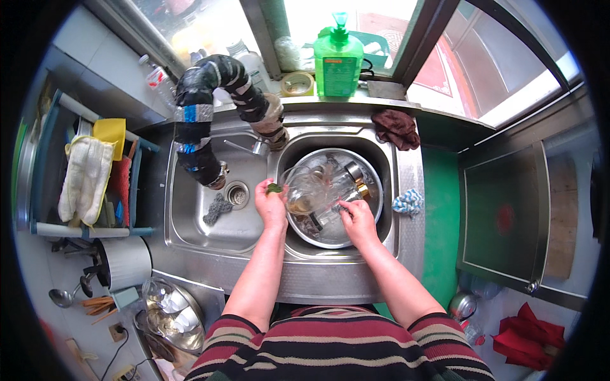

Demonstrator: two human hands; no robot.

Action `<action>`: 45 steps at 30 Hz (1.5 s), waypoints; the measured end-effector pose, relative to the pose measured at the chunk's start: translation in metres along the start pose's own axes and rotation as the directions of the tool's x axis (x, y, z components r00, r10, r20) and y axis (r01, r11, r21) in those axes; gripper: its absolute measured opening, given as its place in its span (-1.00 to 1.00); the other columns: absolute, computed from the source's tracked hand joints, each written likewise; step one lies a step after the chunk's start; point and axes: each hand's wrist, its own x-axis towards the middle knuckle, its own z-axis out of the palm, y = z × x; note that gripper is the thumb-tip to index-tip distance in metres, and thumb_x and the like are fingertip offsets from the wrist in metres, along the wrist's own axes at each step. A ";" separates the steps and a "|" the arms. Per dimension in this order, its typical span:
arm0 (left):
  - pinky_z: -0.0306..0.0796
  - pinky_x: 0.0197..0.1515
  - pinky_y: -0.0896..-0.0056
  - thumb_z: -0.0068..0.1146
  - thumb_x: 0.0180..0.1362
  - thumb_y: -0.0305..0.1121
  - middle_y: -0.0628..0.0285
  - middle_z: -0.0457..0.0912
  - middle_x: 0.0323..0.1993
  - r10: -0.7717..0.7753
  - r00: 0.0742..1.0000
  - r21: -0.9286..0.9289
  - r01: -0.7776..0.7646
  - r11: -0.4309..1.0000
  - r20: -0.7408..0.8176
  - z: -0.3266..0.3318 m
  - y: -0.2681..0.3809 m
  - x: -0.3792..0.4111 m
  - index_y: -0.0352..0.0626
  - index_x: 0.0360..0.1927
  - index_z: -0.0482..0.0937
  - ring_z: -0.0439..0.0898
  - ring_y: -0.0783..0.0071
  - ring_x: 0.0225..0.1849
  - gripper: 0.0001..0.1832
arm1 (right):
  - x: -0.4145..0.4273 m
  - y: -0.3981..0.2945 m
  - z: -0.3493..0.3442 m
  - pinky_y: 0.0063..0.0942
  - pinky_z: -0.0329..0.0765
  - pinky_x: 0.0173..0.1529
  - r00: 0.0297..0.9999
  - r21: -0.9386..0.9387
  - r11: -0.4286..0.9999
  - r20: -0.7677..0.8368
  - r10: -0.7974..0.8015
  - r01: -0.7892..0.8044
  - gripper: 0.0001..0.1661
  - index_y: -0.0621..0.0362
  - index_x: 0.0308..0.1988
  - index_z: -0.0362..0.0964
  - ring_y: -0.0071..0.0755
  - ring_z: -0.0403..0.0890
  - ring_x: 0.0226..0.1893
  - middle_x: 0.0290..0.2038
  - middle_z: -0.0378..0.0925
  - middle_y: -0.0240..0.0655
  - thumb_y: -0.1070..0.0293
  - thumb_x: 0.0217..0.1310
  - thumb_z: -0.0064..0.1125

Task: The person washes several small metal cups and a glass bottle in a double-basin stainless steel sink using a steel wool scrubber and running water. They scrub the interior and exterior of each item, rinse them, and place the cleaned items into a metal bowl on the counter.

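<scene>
My left hand point(270, 205) is at the left rim of a metal basin point(380, 205), with a small dark green pad point(274, 188) in its fingers. Against those fingers is a clear, thin-walled vessel point(305, 190), tilted over the basin. My right hand point(358, 221) is over the basin's right side, its thumb and fingertips drawn together near the vessel's edge. Whether they pinch it or something small and dark is unclear. Beneath lie clear glass jars or cups, one with a silver band point(353, 170) and one with a gold band point(363, 188).
The basin stands in the right sink bowl. In the left bowl point(214, 162) a grey scrubber point(218, 209) lies by the drain point(237, 194). A taped black pipe point(195, 95) arches above. A green pump bottle point(339, 66), brown cloth point(396, 129) and blue-white cloth point(408, 202) border the sink.
</scene>
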 end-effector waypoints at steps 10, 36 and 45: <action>0.49 -0.49 0.45 -0.19 0.29 -0.41 0.20 0.49 -0.26 -0.095 0.995 -0.213 0.098 0.972 0.024 0.024 0.030 -0.017 -0.11 -0.04 0.33 0.65 0.23 -0.32 -0.81 | -0.015 0.028 0.028 -0.25 0.47 -0.07 0.996 0.009 0.996 -0.002 -0.093 0.093 -0.73 0.12 -0.18 0.51 -0.07 0.51 -0.16 -0.27 0.47 -0.11 0.40 0.03 0.14; 0.43 -0.27 0.58 -0.14 0.34 -0.26 0.25 0.55 -0.30 0.250 0.907 0.083 -0.294 0.952 0.339 0.009 0.032 -0.024 -0.16 -0.08 0.38 0.59 0.49 -0.21 -0.78 | 0.031 -0.066 -0.043 -0.23 0.56 -0.14 0.869 0.830 0.259 0.473 0.144 -0.495 -0.48 -0.09 0.15 0.16 -0.37 0.49 -0.06 0.07 0.35 -0.45 0.32 0.21 0.09; 0.43 -0.08 0.22 0.05 0.07 -0.47 0.13 0.18 0.20 -0.295 0.836 -0.004 0.335 0.942 0.463 0.013 0.054 -0.068 0.06 0.34 -0.08 0.38 0.27 0.09 -0.21 | 0.025 -0.014 -0.012 -0.39 0.59 -0.22 0.992 0.720 0.691 -0.033 0.121 -0.060 -0.68 0.11 -0.02 0.25 -0.41 0.55 -0.18 0.00 0.41 -0.23 0.41 0.22 0.04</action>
